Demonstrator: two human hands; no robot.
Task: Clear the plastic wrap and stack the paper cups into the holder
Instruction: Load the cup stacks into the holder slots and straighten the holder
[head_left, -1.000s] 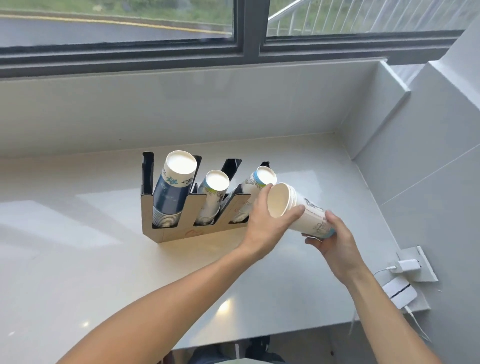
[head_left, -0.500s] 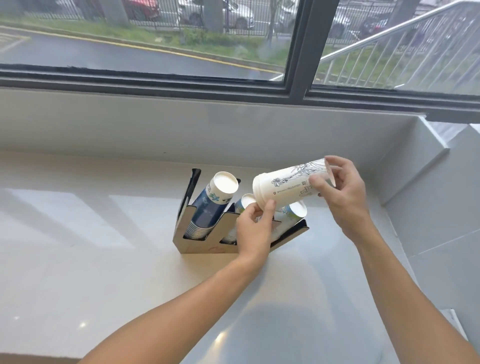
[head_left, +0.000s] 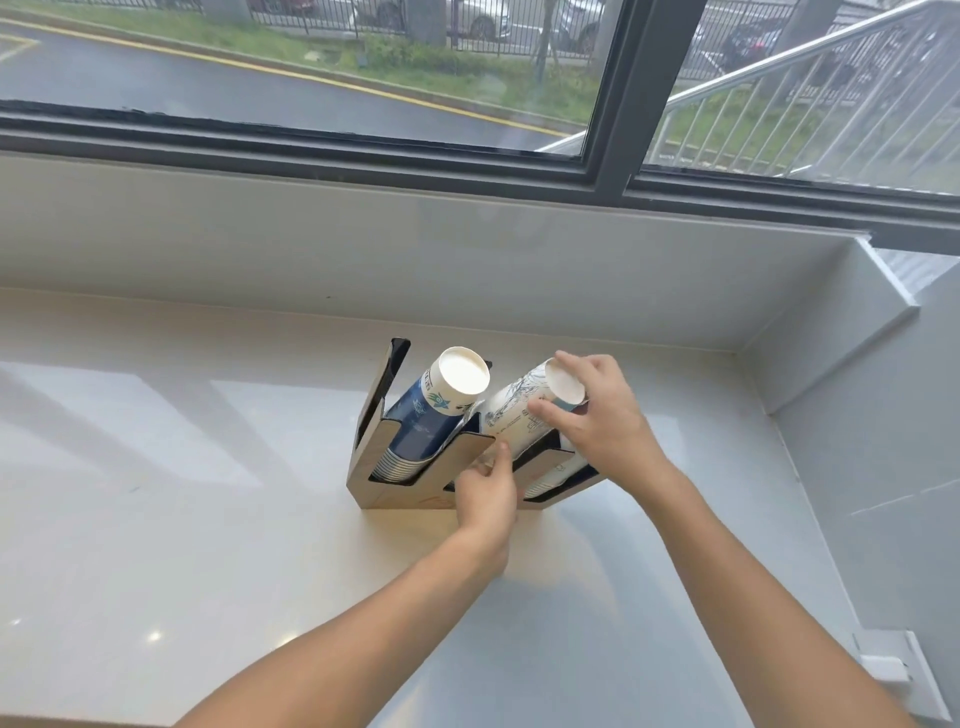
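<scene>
This looks like a drinks corner in an office or public building. A glossy pale counter (head_left: 182, 519) runs under a wide dark-framed window (head_left: 613, 104), and a cup holder (head_left: 415, 493) with stacks of disposable paper cups (head_left: 431, 415) stands on it. Outside are a road, parked cars and a metal stair railing (head_left: 779, 88).

The right hand (head_left: 597, 415) is gripping the top of a white cup stack (head_left: 514, 410) tilted in the middle slot of the holder (head_left: 395, 488) on the pale bench (head_left: 182, 519). The left hand (head_left: 485, 496) is touching its lower end, beside the blue cup stack (head_left: 426, 421).
</scene>
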